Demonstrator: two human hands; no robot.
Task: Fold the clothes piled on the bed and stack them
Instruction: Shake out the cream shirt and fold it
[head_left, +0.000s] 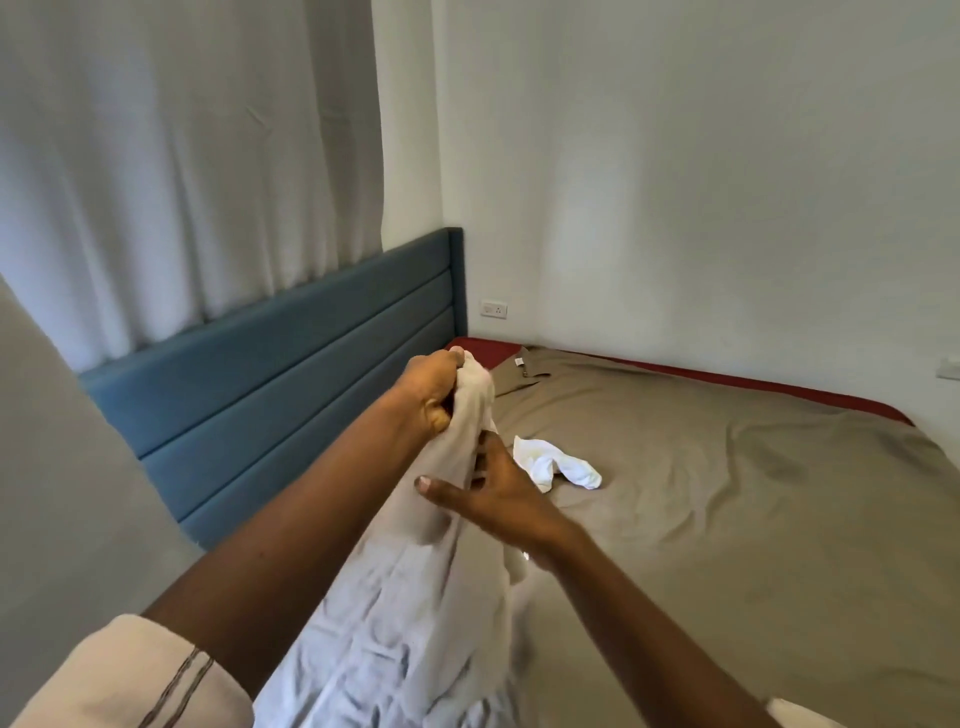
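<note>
A bedroom: a bed (701, 493) under a taupe sheet (779, 571) fills the corner of white walls (675, 182), backed by a blue padded headboard (291, 374), with a pale curtain (182, 156) behind and a socket (493, 309) low on the wall.

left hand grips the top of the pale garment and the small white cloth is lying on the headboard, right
Not quite: in the head view the small white cloth lies on the bed's tan sheet, not on the blue headboard. The left hand does grip the top of the pale garment.
</note>
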